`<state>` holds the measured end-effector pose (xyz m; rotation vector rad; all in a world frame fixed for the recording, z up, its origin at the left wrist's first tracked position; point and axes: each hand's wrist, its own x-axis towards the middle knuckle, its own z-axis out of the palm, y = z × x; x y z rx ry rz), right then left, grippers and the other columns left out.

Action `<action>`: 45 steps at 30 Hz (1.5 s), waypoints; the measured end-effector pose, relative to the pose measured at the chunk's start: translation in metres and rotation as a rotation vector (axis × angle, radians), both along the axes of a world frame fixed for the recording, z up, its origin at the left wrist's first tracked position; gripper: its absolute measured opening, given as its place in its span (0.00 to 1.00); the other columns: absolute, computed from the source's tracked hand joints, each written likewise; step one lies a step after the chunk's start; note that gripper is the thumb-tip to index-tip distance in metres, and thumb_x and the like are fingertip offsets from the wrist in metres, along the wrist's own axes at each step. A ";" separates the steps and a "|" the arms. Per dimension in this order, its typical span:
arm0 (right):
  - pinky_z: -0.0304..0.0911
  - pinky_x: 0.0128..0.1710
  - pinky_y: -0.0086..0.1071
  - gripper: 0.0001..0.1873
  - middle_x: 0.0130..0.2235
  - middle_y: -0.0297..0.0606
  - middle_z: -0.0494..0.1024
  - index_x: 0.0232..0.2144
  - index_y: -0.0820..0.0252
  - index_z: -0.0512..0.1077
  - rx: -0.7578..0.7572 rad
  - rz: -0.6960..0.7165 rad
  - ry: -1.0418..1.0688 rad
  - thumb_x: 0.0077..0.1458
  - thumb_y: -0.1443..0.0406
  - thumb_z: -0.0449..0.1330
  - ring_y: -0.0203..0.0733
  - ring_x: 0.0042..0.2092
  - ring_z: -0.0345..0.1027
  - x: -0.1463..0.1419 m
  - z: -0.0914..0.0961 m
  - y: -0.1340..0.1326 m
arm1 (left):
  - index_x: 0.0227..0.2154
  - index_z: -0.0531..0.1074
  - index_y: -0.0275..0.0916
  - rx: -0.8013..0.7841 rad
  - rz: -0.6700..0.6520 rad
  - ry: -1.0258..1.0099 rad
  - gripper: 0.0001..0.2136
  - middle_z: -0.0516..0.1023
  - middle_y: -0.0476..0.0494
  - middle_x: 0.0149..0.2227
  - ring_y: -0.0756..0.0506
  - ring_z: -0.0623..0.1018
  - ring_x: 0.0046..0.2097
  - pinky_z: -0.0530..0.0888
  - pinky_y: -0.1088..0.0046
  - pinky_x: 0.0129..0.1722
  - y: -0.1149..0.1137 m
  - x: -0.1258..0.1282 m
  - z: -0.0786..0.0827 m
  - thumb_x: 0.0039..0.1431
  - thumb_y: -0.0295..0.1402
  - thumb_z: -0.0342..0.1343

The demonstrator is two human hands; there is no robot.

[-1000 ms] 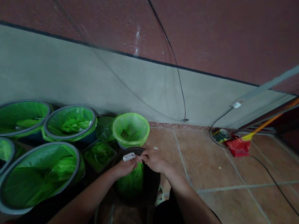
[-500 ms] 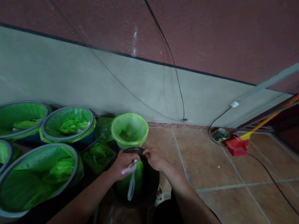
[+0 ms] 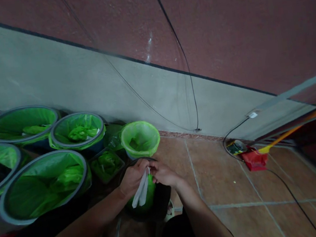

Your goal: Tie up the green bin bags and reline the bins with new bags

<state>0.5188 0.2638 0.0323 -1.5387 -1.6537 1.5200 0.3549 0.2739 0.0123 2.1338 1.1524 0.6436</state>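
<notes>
Both hands meet over a black bin [image 3: 164,196] standing on the floor in front of me. My left hand [image 3: 135,177] is closed with its fingers pinched on a white strip [image 3: 142,191], whose two flat ends hang down over the bin. Fingertips of my right hand [image 3: 163,173] touch the left ones and pinch the strip's upper end. Inside the bin lies a green plastic bag [image 3: 150,200], partly covered by the strip and my hands. Just beyond the bin is a small bin [image 3: 153,149] lined with light green plastic.
Several grey-rimmed bins [image 3: 1,207] with green liners stand at the left, beside a square container [image 3: 97,168] of green plastic. On the tiles to the right are a red dustpan [image 3: 254,160], an orange-yellow handle [image 3: 289,131] and a black cable [image 3: 291,194].
My right hand has left the black bin's rim and moved inward to my left hand. The white strip now hangs as two ends side by side. The view has shifted slightly.
</notes>
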 end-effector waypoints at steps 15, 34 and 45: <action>0.65 0.43 0.31 0.09 0.32 0.33 0.77 0.28 0.57 0.72 0.205 -0.331 -0.043 0.52 0.65 0.52 0.39 0.37 0.70 0.001 -0.010 0.012 | 0.28 0.63 0.42 0.024 -0.049 -0.200 0.07 0.69 0.49 0.30 0.48 0.72 0.34 0.69 0.72 0.38 0.000 0.002 0.010 0.62 0.29 0.44; 0.57 0.26 0.26 0.20 0.28 0.31 0.75 0.37 0.59 0.75 -0.042 -0.330 0.122 0.43 0.54 0.67 0.34 0.29 0.66 0.009 0.008 0.005 | 0.30 0.65 0.41 -0.008 -0.054 -0.139 0.05 0.72 0.45 0.31 0.45 0.73 0.34 0.69 0.67 0.37 0.000 0.003 -0.011 0.61 0.30 0.46; 0.64 0.37 0.31 0.11 0.35 0.45 0.82 0.35 0.60 0.81 0.187 -0.270 -0.868 0.52 0.70 0.59 0.46 0.40 0.76 0.046 0.022 0.008 | 0.28 0.62 0.41 0.054 -0.122 -0.038 0.09 0.69 0.48 0.28 0.47 0.72 0.32 0.66 0.69 0.35 -0.002 0.000 -0.006 0.64 0.32 0.44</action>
